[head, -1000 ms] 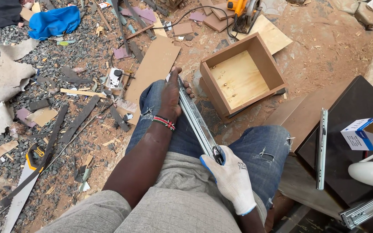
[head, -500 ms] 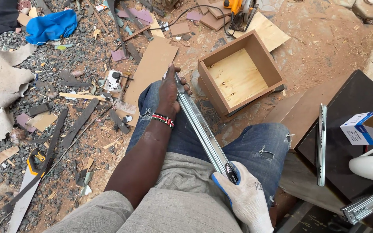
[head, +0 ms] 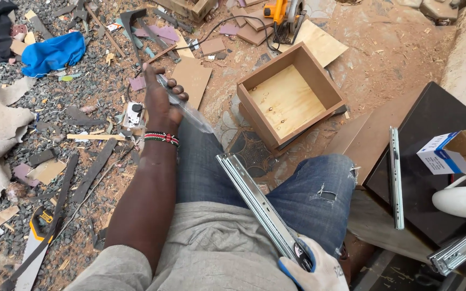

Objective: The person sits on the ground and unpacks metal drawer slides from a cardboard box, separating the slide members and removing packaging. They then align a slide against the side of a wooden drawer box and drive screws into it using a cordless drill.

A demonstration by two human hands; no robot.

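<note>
Left hand point(head: 160, 105): bare, beaded wristband, fingers curled, pinching clear plastic sleeve point(head: 187, 108) held out ahead over the knee.
Right hand point(head: 311, 269): white glove, fingers clamped on near end of drawer slide point(head: 260, 207).
Slide: bright ribbed steel, lies on lap, long axis pointing up-left toward left hand; sleeve just beyond its far tip.
Nearby: open wooden drawer box point(head: 289, 99) on dusty ground.

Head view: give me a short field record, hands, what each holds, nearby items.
left hand: bare, beaded wristband, pinching a clear plastic sleeve over the knee
right hand: white glove, gripping the near end of a metal drawer slide lying along the thigh
wooden drawer box: open side up, on the ground past the knees
second slide rail: flat on dark panel, right
ground left: hand saw, wood scraps
</note>
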